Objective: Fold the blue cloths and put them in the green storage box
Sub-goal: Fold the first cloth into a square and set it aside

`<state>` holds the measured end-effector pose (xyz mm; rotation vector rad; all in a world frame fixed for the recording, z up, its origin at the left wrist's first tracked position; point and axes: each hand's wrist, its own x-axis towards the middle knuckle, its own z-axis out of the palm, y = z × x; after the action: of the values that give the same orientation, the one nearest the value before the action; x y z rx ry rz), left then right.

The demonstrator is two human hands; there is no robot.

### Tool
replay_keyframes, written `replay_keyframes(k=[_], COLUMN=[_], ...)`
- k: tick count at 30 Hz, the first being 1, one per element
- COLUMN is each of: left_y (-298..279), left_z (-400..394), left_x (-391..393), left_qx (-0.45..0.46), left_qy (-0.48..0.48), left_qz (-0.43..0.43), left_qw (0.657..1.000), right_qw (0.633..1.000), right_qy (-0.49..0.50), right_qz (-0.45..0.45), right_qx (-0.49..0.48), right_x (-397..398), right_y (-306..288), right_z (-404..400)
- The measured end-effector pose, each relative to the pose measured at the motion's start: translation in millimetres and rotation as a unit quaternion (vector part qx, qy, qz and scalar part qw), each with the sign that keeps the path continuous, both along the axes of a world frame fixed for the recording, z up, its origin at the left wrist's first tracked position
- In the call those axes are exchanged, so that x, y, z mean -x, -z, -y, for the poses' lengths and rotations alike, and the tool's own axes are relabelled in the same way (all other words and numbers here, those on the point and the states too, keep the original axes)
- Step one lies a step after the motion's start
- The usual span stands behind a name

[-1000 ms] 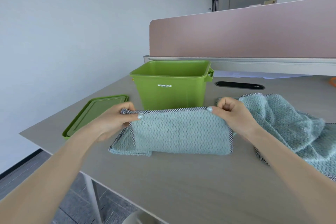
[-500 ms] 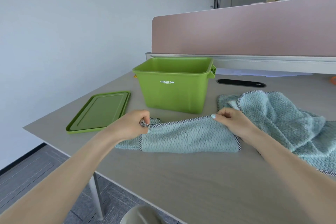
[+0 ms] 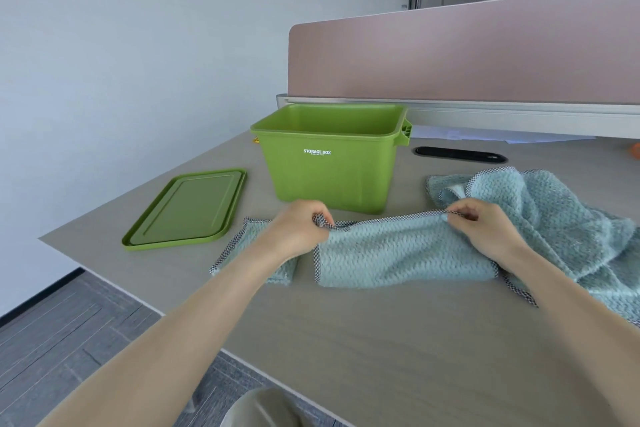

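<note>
A light blue cloth (image 3: 398,253) with a checkered hem lies folded on the desk in front of the green storage box (image 3: 329,170). My left hand (image 3: 299,230) pinches its upper hem near the left part, and a strip of the cloth sticks out to the left of that hand. My right hand (image 3: 479,229) pinches the same hem at the right end. The box stands open just behind the cloth; no cloth shows inside it, though its floor is hidden. A second blue cloth (image 3: 561,218) lies crumpled at the right, partly under my right forearm.
The box's green lid (image 3: 188,210) lies flat to the left of the box. A black cable slot (image 3: 460,154) sits behind the cloths, below a pink desk divider (image 3: 485,52). The desk's left edge (image 3: 104,282) runs diagonally close to the lid.
Both hands lowered the cloth's upper hem toward the desk. My left hand slid right along the hem, leaving a strip of cloth out to its left. The view shifted slightly.
</note>
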<state>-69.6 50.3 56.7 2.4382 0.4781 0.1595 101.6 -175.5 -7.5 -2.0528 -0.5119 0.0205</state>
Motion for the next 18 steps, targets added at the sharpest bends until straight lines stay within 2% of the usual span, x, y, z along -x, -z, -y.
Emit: replay_keyframes(k=[3,6,9,12,15,18], left_y=[-9.9,-23.1,-30.5,-35.0,-34.7,-17.9], left_z=[5.1,1.1,-6.2,-11.4,-18.9,-24.2], left_x=[-7.9,-5.3,2.8,11.5,14.0,8.3], left_qx=[0.046,0.128,0.218,0.297,0.314,0.228], left_qy=[-0.005,-0.015,-0.013,-0.001,-0.022,-0.068], left_qz=[0.024,0.065,0.103,0.119,0.119,0.088], left_qw=[0.999,0.990,0.970,0.947,0.942,0.967], right_qw=[0.999,0.992,0.987,0.984,0.988,0.996], right_qy=[0.022,0.054,0.052,0.032,0.022,0.028], right_qz=[0.006,0.049,0.077,0.061,0.031,0.017], right_qx=[-0.047,-0.103,-0.133,-0.167,-0.152,-0.084], right_x=[0.1,5.5,14.0,23.0,27.0,22.1], right_y=[-12.3,-35.9,-60.3,-73.5,-73.1,-55.9], right_z=[11.0,19.3,25.1,26.4,20.3,6.2])
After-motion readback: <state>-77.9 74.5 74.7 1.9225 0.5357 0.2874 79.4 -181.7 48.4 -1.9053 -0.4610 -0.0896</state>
